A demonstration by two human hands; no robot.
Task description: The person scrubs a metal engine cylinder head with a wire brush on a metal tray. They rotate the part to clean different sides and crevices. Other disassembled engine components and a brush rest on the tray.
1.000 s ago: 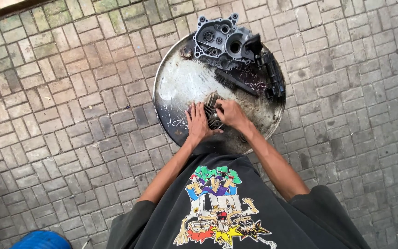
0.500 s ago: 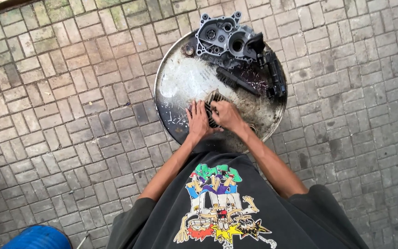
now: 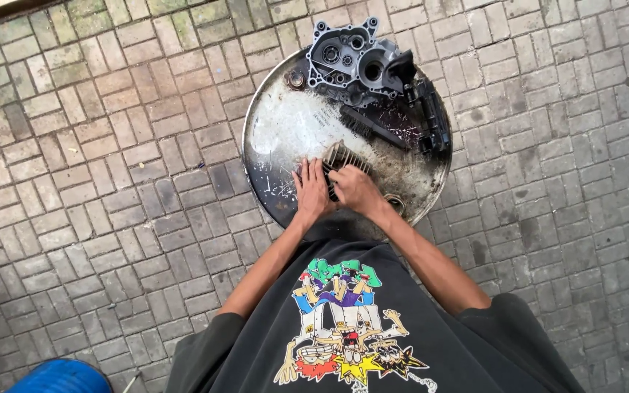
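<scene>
A finned metal engine cylinder [image 3: 343, 156] lies in a round, dirty metal pan [image 3: 285, 138] on the paved ground. My left hand [image 3: 311, 191] grips its left side and my right hand [image 3: 356, 191] grips its near right side. Both hands cover the near half of the part, so only the far fins show. At the pan's far rim rests a grey engine crankcase half [image 3: 347, 62]. A black brush [image 3: 376, 127] lies between the crankcase and my hands.
A black elongated part [image 3: 431, 116] lies along the pan's right rim. A small ring-shaped piece [image 3: 394, 204] sits in the pan by my right wrist. Brick paving [image 3: 111, 182] surrounds the pan. A blue round container [image 3: 60, 377] shows at the bottom left.
The view has shifted slightly. My hands stay on the finned cylinder at the near part of the pan; nothing was picked up or let go.
</scene>
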